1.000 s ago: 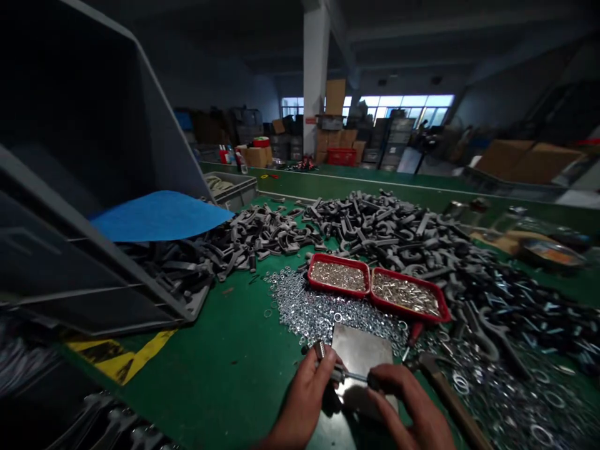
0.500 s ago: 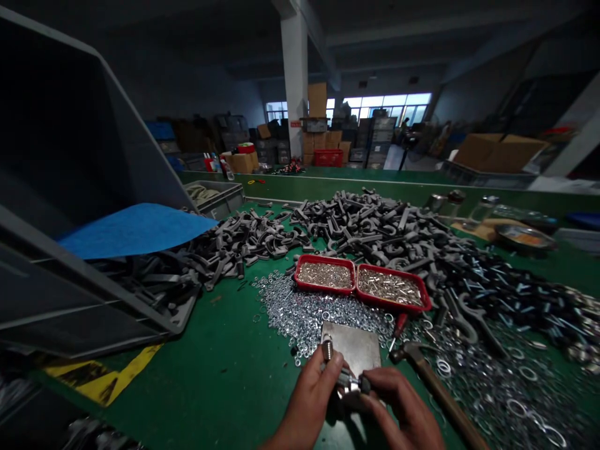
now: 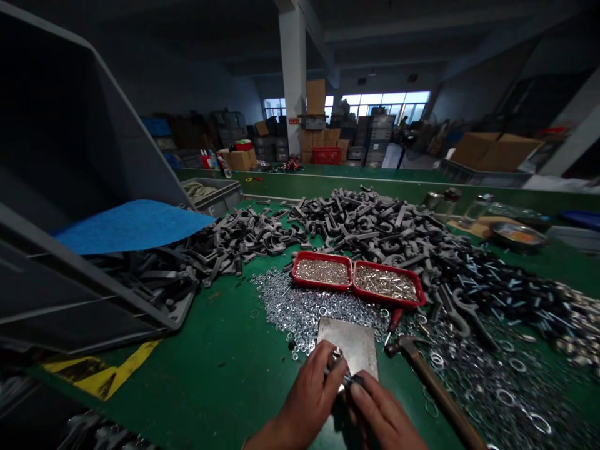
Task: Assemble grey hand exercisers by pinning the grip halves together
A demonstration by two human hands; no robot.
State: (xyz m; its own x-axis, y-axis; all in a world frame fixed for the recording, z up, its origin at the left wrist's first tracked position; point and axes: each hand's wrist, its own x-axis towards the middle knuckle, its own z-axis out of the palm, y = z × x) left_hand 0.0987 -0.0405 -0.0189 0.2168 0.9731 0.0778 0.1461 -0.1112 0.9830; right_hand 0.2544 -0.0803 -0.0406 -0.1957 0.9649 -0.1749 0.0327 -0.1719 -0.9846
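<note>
My left hand (image 3: 307, 394) is closed on a small shiny metal part (image 3: 335, 357), whose rounded top shows above the thumb and fingers. My right hand (image 3: 387, 412) pinches a black-headed bolt (image 3: 357, 379), its bright shank pointing left at the metal part. The two hands nearly meet, and fingers hide where the pieces join. Beneath them lies a flat steel plate (image 3: 351, 337) on the green tabletop. Beyond the plate spreads a heap of small nuts and washers (image 3: 300, 309).
Two red trays (image 3: 350, 289) hold small metal pins. A hammer (image 3: 434, 381) and a red-handled screwdriver (image 3: 394, 320) lie right of the plate, near loose rings (image 3: 506, 397). Grey handle-like castings (image 3: 370, 225) and black-headed bolts (image 3: 501, 281) are piled behind. A grey crate (image 3: 182, 312) stands left.
My left fingers have wrapped further over the metal part, covering its ribbed side. My right hand has moved slightly left and down, closer to my left. The view has shifted slightly.
</note>
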